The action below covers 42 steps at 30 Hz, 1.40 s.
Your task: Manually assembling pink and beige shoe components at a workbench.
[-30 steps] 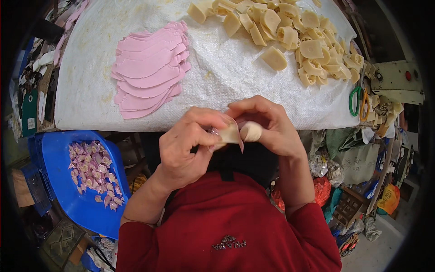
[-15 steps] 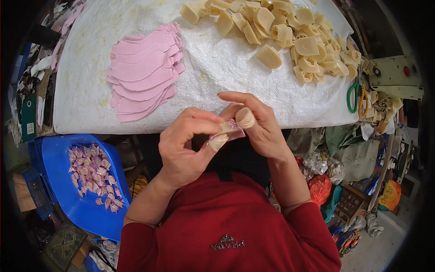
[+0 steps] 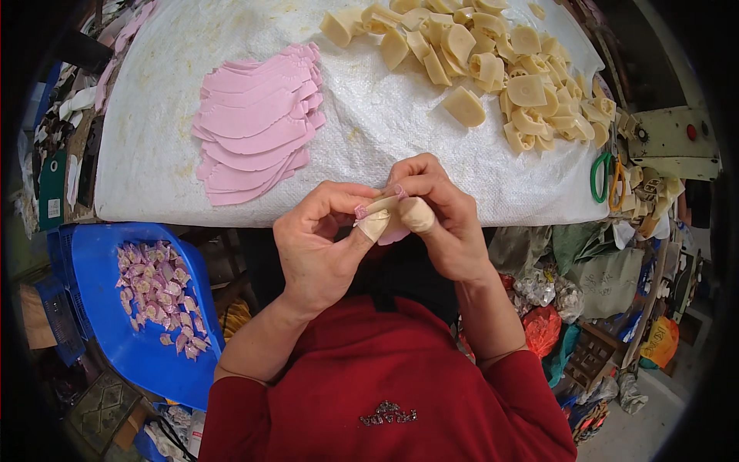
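Note:
Just off the table's front edge, my left hand [image 3: 319, 239] and my right hand [image 3: 446, 219] come together, both closed on one small pink piece [image 3: 394, 229]. It has a glittery pink edge and a pale beige part; its full shape is hidden by the fingers. Both thumbs wear beige finger covers. Ahead on the left lies a fanned stack of thin, curved pink sheets [image 3: 258, 123]. Many beige plastic pieces, like shoe heel blocks [image 3: 527, 90], are heaped at the far right, with a single one [image 3: 464, 106] a little nearer.
White woven sheeting [image 3: 162, 146] covers the table. A blue bin [image 3: 108, 308] at lower left holds several glittery pink-and-beige pieces [image 3: 158, 289]. Green-handled scissors [image 3: 601, 177] sit by the right edge. Bags, including a red one [image 3: 543, 329], crowd the right side.
My right fingers have curled in from a more outstretched position and now grip the piece beside the left fingers. The piece has turned between the hands. The view has shifted slightly.

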{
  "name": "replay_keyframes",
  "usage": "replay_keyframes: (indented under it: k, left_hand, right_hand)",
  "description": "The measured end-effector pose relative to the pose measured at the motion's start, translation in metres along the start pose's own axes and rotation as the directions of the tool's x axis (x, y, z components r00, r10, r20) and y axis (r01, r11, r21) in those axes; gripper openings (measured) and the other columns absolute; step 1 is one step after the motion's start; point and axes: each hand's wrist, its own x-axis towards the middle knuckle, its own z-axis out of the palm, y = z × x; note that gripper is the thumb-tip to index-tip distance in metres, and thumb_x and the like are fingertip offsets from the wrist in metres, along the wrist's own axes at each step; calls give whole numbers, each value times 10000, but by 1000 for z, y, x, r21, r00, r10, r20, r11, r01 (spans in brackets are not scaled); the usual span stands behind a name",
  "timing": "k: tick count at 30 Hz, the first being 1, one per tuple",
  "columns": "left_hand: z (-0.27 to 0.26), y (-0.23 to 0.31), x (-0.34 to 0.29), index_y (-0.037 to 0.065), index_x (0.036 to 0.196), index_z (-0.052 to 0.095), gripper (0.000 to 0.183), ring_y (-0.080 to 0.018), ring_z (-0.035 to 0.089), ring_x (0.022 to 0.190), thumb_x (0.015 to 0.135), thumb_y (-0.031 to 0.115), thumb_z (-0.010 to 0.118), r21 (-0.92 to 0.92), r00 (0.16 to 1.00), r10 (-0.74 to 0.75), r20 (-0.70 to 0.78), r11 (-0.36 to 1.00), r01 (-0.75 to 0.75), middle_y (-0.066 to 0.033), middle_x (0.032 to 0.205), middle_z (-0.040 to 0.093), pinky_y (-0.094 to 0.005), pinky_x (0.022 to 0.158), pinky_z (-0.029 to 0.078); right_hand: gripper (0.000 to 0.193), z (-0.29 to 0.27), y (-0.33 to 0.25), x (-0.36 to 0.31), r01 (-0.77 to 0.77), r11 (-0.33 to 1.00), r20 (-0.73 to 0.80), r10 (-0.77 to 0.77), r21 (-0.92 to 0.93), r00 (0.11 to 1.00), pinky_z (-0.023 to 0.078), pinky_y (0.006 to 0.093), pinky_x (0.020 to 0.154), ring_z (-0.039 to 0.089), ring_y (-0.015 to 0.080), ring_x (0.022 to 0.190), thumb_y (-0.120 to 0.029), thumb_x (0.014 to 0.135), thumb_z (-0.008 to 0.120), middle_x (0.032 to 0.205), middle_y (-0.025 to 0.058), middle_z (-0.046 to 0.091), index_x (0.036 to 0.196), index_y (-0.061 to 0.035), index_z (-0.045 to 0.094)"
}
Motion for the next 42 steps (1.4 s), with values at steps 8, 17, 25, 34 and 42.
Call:
replay_keyframes:
  k: [8, 17, 25, 34, 42]
  left_hand:
    - [-4, 2, 5, 12, 793, 613, 144, -231, 614, 858, 744, 70, 736, 456, 954, 255, 160, 838, -301, -126, 950, 620, -294, 696, 488]
    - [-14, 10, 13, 31, 775, 629, 186, -297, 588, 926, 635, -41, 728, 533, 761, 524, 383, 547, -646, -81, 956, 623, -349, 756, 485]
    - [-23, 3, 2, 37, 1066, 654, 337, -244, 573, 944, 818, 264, 672, 410, 871, 352, 343, 778, -476, -115, 1041, 591, -295, 794, 455]
    - [-9, -3, -8, 11, 1404, 173, 609, -138, 543, 860, 926, 328, 377, -30, 911, -258, 321, 959, 282, -112, 1066, 518, -256, 731, 451]
    - [6, 1, -11, 28, 1410, 119, 755, -101, 526, 799, 927, 552, 367, -114, 943, -149, 298, 975, 190, -95, 1084, 498, -230, 654, 455]
  right_hand:
    - [75, 5, -5, 0, 300, 788, 2, -355, -538, 935, 323, 371, 788, 478, 249, 838, -113, 784, 629, 865, 42, 543, 804, -92, 560]
    - [512, -21, -8, 3, -74, 990, 87, 64, 123, 994, 424, 352, 911, 542, 224, 1054, -316, 774, 740, 1106, 183, 576, 1118, 20, 562]
    - [422, -22, -10, 8, 197, 966, 105, -182, -168, 978, 500, 320, 743, 628, 226, 857, -73, 679, 748, 957, 102, 652, 1071, -34, 597]
    - [426, -1, -2, -3, 239, 945, 150, -209, -225, 966, 505, 332, 726, 531, 219, 957, -127, 713, 749, 1076, 94, 556, 1104, -63, 592]
    - [219, 9, -10, 7, -76, 962, 124, 45, 263, 991, 460, 179, 390, 546, 83, 517, -195, 937, 504, 1029, 84, 521, 1070, -34, 569]
